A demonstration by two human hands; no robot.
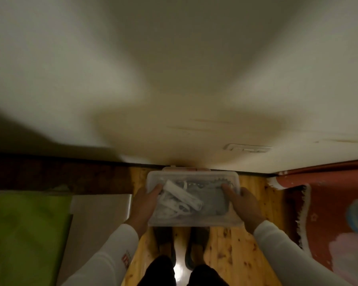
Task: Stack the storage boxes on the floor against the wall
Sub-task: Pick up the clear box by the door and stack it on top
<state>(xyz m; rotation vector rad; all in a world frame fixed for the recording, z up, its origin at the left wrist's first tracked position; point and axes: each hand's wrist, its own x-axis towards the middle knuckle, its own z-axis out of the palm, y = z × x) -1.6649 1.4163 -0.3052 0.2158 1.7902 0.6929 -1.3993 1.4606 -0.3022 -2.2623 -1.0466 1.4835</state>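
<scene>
I hold a clear plastic storage box (192, 176) with white cables and grey items inside, out in front of me above the wooden floor (232, 248). My left hand (144, 201) grips its left side, thumb on the lid. My right hand (243, 203) grips its right side the same way. Beyond the box, the edge of another box (184, 168) with a reddish part shows on the floor against the white wall (174, 79). Most of that lower box is hidden behind the held one.
A dark wooden piece (56, 174) runs along the wall at left, with a green cloth (23, 234) and a grey surface (99, 215) below it. A red patterned rug (329, 213) lies at right. A wall socket (247, 148) sits low on the wall. My feet (180, 244) stand below the box.
</scene>
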